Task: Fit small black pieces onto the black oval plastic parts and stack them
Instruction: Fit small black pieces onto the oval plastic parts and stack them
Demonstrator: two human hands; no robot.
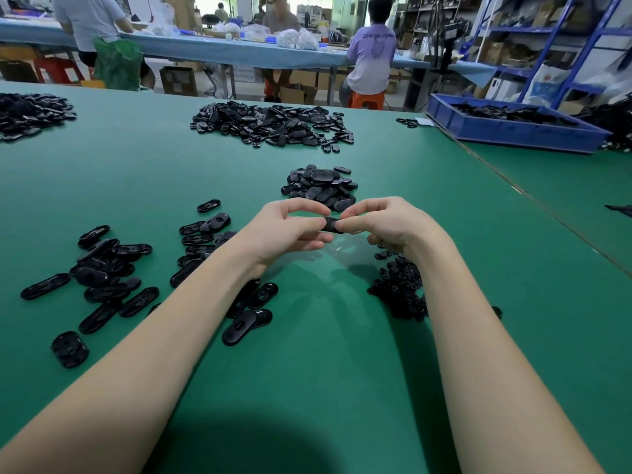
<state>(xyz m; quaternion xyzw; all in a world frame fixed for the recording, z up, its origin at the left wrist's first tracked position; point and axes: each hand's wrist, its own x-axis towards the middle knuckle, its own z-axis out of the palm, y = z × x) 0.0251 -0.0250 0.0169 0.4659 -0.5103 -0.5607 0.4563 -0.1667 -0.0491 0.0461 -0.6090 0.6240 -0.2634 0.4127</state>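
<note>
Both hands meet above the green table (325, 354), holding one black oval part (330, 224) between them. My left hand (290, 230) pinches its left end with thumb and fingers. My right hand (383, 222) pinches its right end; whether a small piece sits under those fingertips is hidden. A heap of small black pieces (398, 285) lies under my right wrist. Loose oval parts (102, 278) are scattered to the left, with more (248, 314) under my left forearm. A pile of oval parts (319, 186) sits just beyond my hands.
A large heap of black parts (273, 124) lies further back, another heap (30, 114) at the far left. A blue crate (513, 131) of parts stands at the back right. People sit and stand at a blue table (205, 49) behind.
</note>
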